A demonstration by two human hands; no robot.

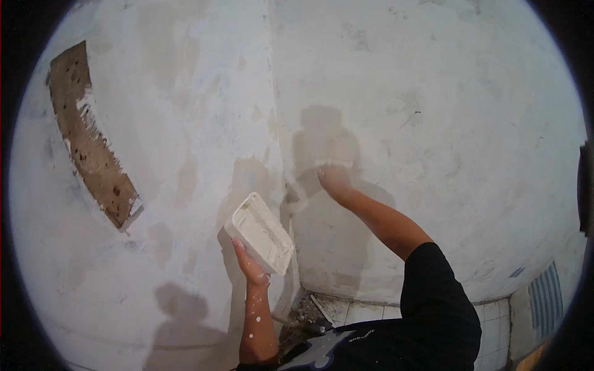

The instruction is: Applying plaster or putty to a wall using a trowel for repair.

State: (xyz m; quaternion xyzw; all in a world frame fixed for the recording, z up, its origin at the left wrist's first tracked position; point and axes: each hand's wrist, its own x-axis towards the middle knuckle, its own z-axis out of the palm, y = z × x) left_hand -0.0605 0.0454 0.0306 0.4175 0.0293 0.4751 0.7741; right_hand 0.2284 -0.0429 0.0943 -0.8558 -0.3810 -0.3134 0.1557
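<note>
My left hand [250, 267] is closed around the side of a white plastic tub [260, 234], which it holds up tilted in front of the wall corner. Pale, paste-like residue coats the tub's inside, and white splashes dot my left wrist and forearm. My right hand [336, 180] is raised against the right-hand wall [445, 154], blurred by motion. Its fingers look closed, with a faint pale strip just above them; what they hold is too smeared to name. A darker, damp-looking patch and my shadow lie on the wall around that hand.
On the left wall [204, 93], a long brown strip [93, 145] lies bare of white coating, with ragged edges. Below the corner are debris [306, 312] and a thin pale stick [322, 309] by white floor tiles [371, 312]. A blue-striped piece [546, 301] is at the lower right.
</note>
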